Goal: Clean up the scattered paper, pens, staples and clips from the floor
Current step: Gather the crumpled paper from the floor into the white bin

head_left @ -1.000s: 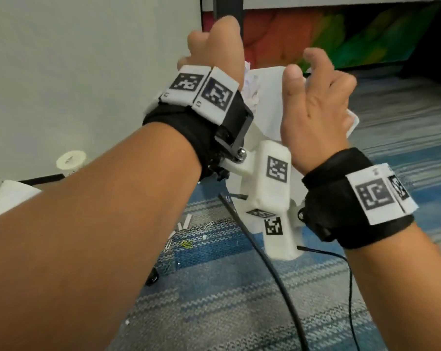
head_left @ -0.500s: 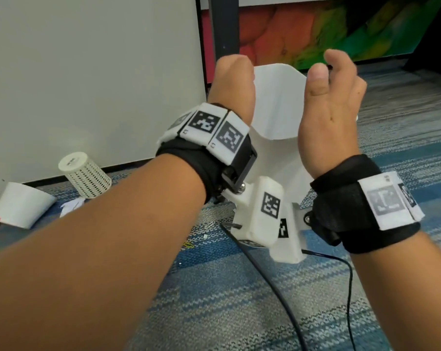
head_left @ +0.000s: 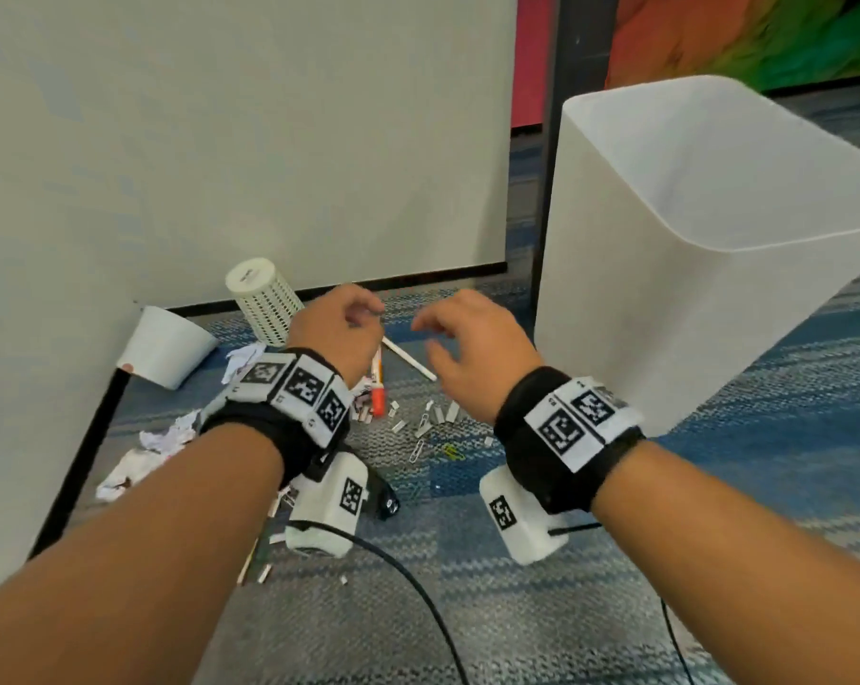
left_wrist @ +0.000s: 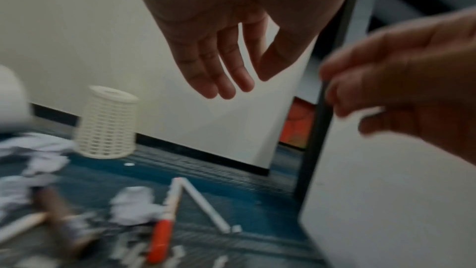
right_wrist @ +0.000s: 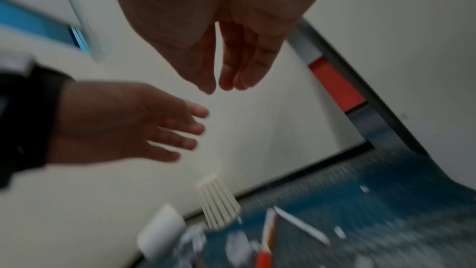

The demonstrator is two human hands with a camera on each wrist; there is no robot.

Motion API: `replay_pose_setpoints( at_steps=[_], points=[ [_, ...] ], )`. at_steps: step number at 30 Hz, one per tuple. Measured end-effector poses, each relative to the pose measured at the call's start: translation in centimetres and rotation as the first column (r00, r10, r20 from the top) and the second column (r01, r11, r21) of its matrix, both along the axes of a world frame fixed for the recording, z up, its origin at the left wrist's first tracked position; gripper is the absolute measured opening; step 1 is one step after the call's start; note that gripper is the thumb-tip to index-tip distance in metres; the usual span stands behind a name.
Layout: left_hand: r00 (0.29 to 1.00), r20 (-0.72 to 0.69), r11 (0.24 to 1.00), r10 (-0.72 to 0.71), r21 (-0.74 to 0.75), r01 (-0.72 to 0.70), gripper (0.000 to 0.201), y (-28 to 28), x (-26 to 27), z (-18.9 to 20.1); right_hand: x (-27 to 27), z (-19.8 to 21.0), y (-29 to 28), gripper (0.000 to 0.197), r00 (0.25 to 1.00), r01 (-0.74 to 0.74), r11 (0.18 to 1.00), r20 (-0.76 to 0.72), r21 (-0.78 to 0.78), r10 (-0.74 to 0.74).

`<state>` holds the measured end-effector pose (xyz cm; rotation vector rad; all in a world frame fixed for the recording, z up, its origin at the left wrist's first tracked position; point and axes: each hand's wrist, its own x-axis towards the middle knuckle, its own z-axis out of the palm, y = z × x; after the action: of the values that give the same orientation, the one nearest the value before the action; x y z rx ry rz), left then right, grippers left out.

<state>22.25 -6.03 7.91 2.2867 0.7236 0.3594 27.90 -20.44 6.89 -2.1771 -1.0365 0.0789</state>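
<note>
Both hands hover empty above the carpet. My left hand (head_left: 341,328) has relaxed fingers (left_wrist: 219,80), and my right hand (head_left: 467,338) beside it is loosely open too (right_wrist: 221,80). Below them lie an orange-capped marker (head_left: 377,388), a white pen (head_left: 408,358), several staples and paper clips (head_left: 425,420), and crumpled paper (head_left: 166,435). The marker (left_wrist: 161,239) and the white pen (left_wrist: 206,205) show blurred in the left wrist view. A tall white bin (head_left: 690,249) stands at the right.
A white mesh pen cup (head_left: 265,299) stands upside down by the wall panel. A white paper cup (head_left: 166,346) lies on its side at the left. Black cables (head_left: 418,595) trail over the blue striped carpet near me.
Both hands have let go of the white paper they held up and dropped toward the floor. The view has tilted down, showing the bin and the scattered items.
</note>
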Motion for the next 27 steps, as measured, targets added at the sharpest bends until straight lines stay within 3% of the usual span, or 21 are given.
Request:
replay_pose_setpoints(
  at_steps=[2, 4, 10, 14, 17, 20, 22, 25, 27],
  points=[
    [0.990, -0.109, 0.995, 0.087, 0.049, -0.082, 0.022, 2.8, -1.4, -1.8, -0.1, -2.8, 1.7, 0.037, 0.993, -0.088, 0.959, -0.103, -0.268, 0.062],
    [0.967, -0.211, 0.988, 0.142, 0.084, -0.127, 0.021, 5.2, -2.7, -3.5, -0.2, -4.9, 2.9, 0.047, 0.982, -0.160, 0.896, -0.162, -0.414, 0.100],
    [0.883, -0.438, 0.981, 0.171, 0.159, -0.111, 0.014, 9.9, -5.1, -8.7, 0.2, -9.1, 8.9, 0.042, 0.969, -0.231, 0.840, -0.189, -0.491, 0.156],
    [0.819, -0.530, 0.975, 0.220, 0.156, -0.161, 0.026, 13.2, -5.4, -11.3, 1.7, -10.7, 14.6, 0.047, 0.953, -0.298, 0.810, -0.201, -0.505, 0.225],
    [0.787, -0.566, 0.970, 0.244, 0.151, -0.192, 0.030, 15.0, -6.4, -12.8, 2.5, -11.9, 18.0, 0.059, 0.928, -0.353, 0.695, -0.138, -0.627, 0.347],
    [0.815, -0.524, 0.968, 0.249, 0.156, -0.195, 0.037, 15.6, -7.1, -13.9, 3.2, -13.0, 19.4, 0.057, 0.897, -0.333, 0.576, -0.063, -0.747, 0.437],
    [0.841, -0.497, 0.976, 0.216, 0.143, -0.166, 0.053, 15.8, -7.1, -14.4, 3.6, -13.5, 19.5, 0.047, 0.902, -0.325, 0.609, -0.044, -0.724, 0.430],
    [0.837, -0.524, 0.986, 0.157, 0.127, -0.105, 0.081, 16.3, -6.6, -15.0, 3.7, -14.0, 19.1, 0.036, 0.937, -0.312, 0.742, -0.064, -0.594, 0.343],
    [0.833, -0.536, 0.989, 0.140, 0.112, -0.094, 0.082, 16.3, -6.0, -15.2, 3.2, -14.2, 18.8, 0.031, 0.956, -0.291, 0.828, -0.121, -0.479, 0.265]
  ],
)
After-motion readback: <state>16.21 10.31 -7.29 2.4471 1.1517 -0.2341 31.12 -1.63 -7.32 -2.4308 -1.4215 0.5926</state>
